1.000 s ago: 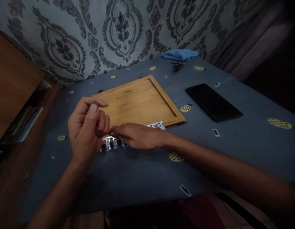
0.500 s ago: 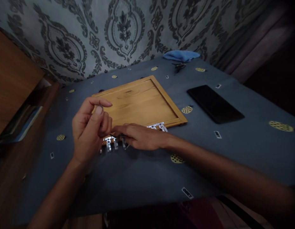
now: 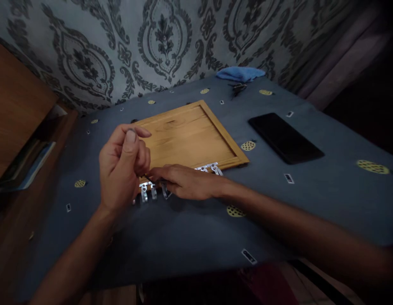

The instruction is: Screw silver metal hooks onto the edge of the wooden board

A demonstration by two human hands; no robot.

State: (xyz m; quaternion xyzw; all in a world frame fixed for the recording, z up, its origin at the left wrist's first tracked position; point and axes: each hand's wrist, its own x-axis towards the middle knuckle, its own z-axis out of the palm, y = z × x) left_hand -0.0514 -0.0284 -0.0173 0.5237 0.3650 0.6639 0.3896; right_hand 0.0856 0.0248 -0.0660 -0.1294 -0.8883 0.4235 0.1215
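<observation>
A framed wooden panel [image 3: 186,133] lies on the cloth-covered table, with metal hooks [image 3: 144,192] along its near edge. Above its near left corner, my left hand [image 3: 121,167] is closed, the thumb up against a bent forefinger. Whatever it grips is hidden by the fingers. My right hand [image 3: 191,182] rests low across the row of hooks, covering the middle ones. Its fingers are pressed together and its tips reach just under my left hand, where a small dark thing shows, too unclear to name. More of the metal hooks stick out right of its knuckles.
A black phone-like slab [image 3: 285,137] lies to the right of the panel. Toward the back are a blue cloth [image 3: 241,74] and a small dark object [image 3: 237,89]. On the left stands a wooden cabinet [image 3: 20,110] with books or papers on its shelf.
My left hand has turned a little and shifted slightly up and to the right. My right hand stays in the same place over the hooks.
</observation>
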